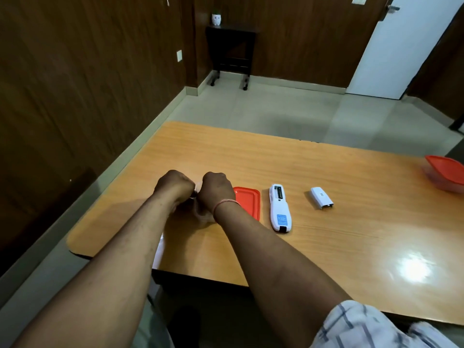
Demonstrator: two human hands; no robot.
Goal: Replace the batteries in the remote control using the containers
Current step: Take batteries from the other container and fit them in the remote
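Brown wood walls and a pale floor sit behind an orange table [326, 247]. On it lies the white remote [279, 208], face down, with its battery slot open. The battery cover [321, 197] lies off by itself at 3 o'clock from the remote. A red lid [247, 202] lies flat at 9 o'clock from the remote, so one box looks opened. Another red-lidded box [447, 173] sits far off at 2 o'clock, lid on. The left hand [174, 185] and right hand [217, 188] are curled close together over something, but I cannot tell what. I think the cover step is done; new batteries and closing up are left
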